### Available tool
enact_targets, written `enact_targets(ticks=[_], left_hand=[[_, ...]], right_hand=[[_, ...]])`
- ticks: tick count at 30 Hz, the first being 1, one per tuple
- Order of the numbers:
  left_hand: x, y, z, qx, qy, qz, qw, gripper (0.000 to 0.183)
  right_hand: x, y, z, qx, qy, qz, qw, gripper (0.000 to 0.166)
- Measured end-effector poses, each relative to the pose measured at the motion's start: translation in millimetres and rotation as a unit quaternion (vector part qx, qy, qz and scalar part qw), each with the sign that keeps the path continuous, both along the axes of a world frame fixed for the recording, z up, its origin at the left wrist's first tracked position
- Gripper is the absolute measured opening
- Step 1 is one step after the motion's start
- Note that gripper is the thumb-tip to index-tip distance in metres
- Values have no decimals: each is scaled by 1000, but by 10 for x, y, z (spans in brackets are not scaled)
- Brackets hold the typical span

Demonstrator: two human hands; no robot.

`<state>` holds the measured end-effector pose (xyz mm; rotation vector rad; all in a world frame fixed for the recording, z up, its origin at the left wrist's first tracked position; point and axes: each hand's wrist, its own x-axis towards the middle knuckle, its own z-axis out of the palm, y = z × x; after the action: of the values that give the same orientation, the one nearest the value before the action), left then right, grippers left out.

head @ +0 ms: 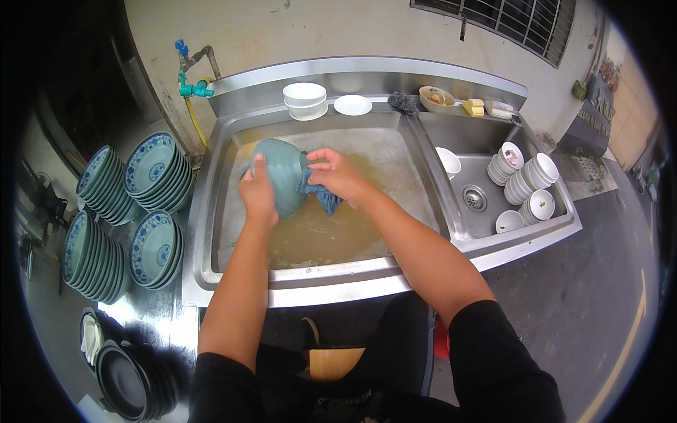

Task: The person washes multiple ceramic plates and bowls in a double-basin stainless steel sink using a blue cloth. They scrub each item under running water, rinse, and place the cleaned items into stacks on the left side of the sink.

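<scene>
Over the large steel sink basin (402, 222), a pale green bowl (280, 177) is tilted on its side, its foot towards the right. My left hand (257, 193) grips it from the left, thumb on the outer wall. At the foot, my right hand (338, 177) holds a wet blue cloth (325, 198) against the bowl. Murky brown water (317, 238) with some foam lies in the basin below. The bowl's inside faces away and is hidden.
Stacks of blue-patterned green bowls (153, 164) and black dishes (124, 380) stand left. White bowls (531, 180) fill part of the right basin, beside its drain (474, 198). White bowls (305, 100), a plate (353, 105), a dark scrubber (403, 102) and yellow sponges (473, 108) line the back ledge.
</scene>
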<state>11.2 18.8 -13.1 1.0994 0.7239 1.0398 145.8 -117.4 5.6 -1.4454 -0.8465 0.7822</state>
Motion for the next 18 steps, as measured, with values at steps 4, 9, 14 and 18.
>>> enact_targets(ticks=[4,9,14,18], left_hand=[[-21,-1,25,-76,-57,12,995,47],[-83,105,-17,-183,-78,36,979,51],[-128,74,57,-218,-87,76,969,55],[-139,155,-4,-235,-122,54,963,57]], right_hand=[[-124,9,-42,51,-158,12,986,50],[-262,100,-157,53,-433,-17,900,44],[26,102,-295,-31,-450,-8,892,40],[399,61,-731,-241,-534,-2,810,41]])
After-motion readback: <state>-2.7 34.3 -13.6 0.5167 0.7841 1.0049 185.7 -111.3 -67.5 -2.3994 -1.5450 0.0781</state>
